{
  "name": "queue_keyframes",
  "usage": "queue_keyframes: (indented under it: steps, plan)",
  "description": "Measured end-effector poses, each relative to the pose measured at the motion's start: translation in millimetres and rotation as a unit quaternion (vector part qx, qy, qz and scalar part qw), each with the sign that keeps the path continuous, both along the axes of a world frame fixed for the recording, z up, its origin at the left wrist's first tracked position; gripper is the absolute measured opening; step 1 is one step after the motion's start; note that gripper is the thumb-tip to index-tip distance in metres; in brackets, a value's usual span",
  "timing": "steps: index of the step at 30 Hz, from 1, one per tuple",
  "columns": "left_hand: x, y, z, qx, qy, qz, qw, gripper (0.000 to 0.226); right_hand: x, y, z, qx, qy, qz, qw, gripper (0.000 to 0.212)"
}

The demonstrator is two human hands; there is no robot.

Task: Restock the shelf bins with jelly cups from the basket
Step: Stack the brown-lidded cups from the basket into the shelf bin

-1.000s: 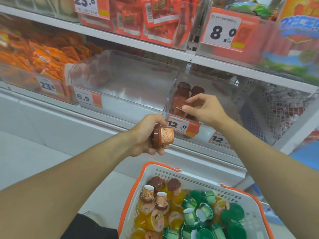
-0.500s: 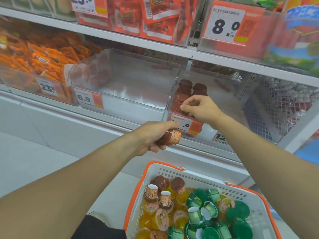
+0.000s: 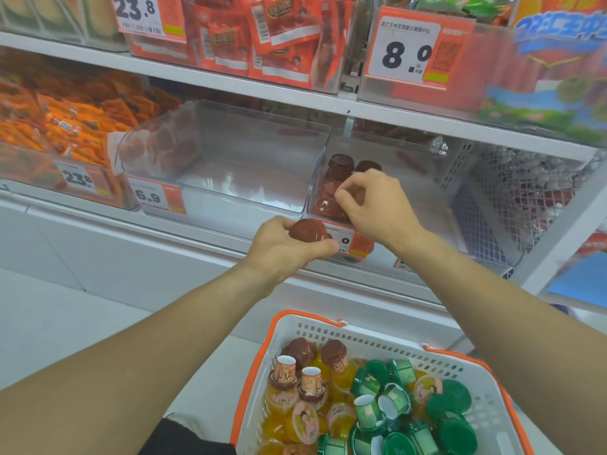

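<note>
left hand (image 3: 289, 247) grips a brown jelly cup (image 3: 307, 229) ready at the bin (image 3: 427, 205) front; right hand (image 3: 374, 205) pinches one among the stacked cups, seemingly seating it.

Two hands (image 3: 289, 247) (image 3: 377, 208), one basket (image 3: 361, 336), five price tags (image 3: 405, 49), and two clear bins (image 3: 230, 192).

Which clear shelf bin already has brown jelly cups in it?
The bin the right hand reaches into; the wider bin to its left holds none.

left hand (image 3: 282, 247) grips brown jelly cup (image 3: 307, 229) | right hand (image 3: 377, 208) reaching in bin (image 3: 427, 205)
</note>
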State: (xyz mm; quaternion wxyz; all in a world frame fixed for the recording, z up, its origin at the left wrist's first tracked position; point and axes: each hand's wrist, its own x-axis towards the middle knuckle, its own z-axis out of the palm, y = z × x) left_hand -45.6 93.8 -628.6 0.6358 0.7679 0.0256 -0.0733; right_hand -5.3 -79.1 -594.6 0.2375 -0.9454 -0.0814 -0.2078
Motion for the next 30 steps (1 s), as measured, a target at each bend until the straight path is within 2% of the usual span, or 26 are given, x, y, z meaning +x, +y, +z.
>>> queue_keyframes:
  steps: [2,4,8,9,11,13,15,18,20,22,24,26,28,30]
  plan:
    - [-1,2,5,0.1,-0.065,-0.006,0.993,0.061,-18,4,6,0.088,-0.01,0.041,0.995,0.016]
    - [-3,4,11,0.172,-0.113,-0.027,0.978,0.069,-34,7,11,0.175,0.051,0.084,0.98,0.015]
    - [-6,1,17,0.166,-0.191,-0.028,0.967,0.07,-42,3,13,0.202,0.169,0.111,0.958,0.02]
    - [-7,-1,17,0.16,-0.219,-0.024,0.962,0.067,-41,1,13,0.257,0.197,0.114,0.939,0.017]
    - [-6,-4,15,0.146,-0.27,-0.024,0.951,0.064,-40,-3,13,0.39,0.254,0.119,0.877,0.014]
    - [-4,-5,13,0.116,-0.278,-0.048,0.952,0.068,-38,-8,13,0.477,0.29,0.122,0.821,0.021]
    - [-2,-6,10,0.068,-0.263,-0.095,0.958,0.074,-36,-15,12,0.511,0.295,0.115,0.799,0.024]
    - [-2,-9,7,0.053,-0.28,-0.116,0.951,0.067,-37,-19,11,0.492,0.291,0.097,0.815,0.027]
    - [-1,-12,7,0.094,-0.317,-0.087,0.94,0.067,-40,-17,13,0.438,0.262,0.079,0.856,0.023]
    - [0,-16,8,0.134,-0.35,-0.06,0.925,0.069,-45,-16,18,0.374,0.234,0.069,0.895,0.032]
    - [1,-19,7,0.148,-0.37,-0.041,0.916,0.069,-48,-16,23,0.315,0.237,0.068,0.917,0.04]
    - [0,-23,8,0.151,-0.387,-0.029,0.909,0.067,-49,-17,26,0.298,0.255,0.078,0.917,0.041]
    - [0,-27,9,0.143,-0.395,-0.023,0.907,0.066,-46,-21,28,0.328,0.27,0.111,0.899,0.038]
    - [1,-29,11,0.122,-0.362,-0.026,0.924,0.069,-44,-29,30,0.371,0.272,0.155,0.874,0.043]
